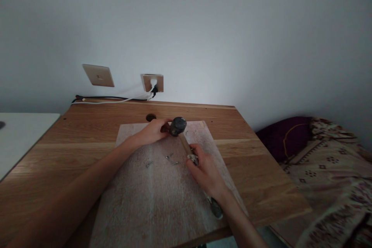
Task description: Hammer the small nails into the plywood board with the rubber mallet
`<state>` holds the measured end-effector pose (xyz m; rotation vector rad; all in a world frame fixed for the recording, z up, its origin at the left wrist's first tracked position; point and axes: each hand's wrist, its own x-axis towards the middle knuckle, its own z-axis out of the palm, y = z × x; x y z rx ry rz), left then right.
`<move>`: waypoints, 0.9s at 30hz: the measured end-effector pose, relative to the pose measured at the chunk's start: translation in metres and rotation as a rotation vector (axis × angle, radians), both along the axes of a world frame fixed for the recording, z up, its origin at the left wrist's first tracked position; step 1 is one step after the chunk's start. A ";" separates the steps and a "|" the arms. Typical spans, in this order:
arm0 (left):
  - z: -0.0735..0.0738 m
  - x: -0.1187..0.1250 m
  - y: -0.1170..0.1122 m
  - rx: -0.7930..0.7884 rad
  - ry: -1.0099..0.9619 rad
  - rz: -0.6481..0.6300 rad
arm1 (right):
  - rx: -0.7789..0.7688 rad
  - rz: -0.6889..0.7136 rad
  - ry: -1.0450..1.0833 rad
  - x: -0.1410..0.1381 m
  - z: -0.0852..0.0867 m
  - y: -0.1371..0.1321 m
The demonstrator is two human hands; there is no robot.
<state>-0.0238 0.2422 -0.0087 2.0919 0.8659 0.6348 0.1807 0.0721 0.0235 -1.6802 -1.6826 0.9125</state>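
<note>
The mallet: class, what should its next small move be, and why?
Probably a slight lift by the right hand, raising the mallet clear of the left hand. Its black head overlaps the left fingertips in this view, hiding whether they pinch anything. What look like loose nails lie nearby on the board, so checking before any tap seems wise.

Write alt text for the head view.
A person's right hand grips a black-headed, tan-shafted mallet above a worn, whitish wooden board; the left hand is near the mallet's head, its fingertips partly hidden. Several small silver nail-like fasteners lie on the board, which rests on a brown wood-grain table against a pale wall.
</note>
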 end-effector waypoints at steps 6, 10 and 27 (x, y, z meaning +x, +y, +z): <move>0.024 -0.012 -0.003 0.124 0.182 -0.047 | 0.004 -0.017 0.079 0.003 -0.002 -0.002; 0.046 -0.014 -0.018 0.078 0.278 -0.382 | 0.000 -0.088 0.191 0.006 -0.008 -0.002; 0.041 -0.011 -0.022 0.056 0.332 -0.313 | -0.031 -0.206 0.386 0.010 -0.013 -0.003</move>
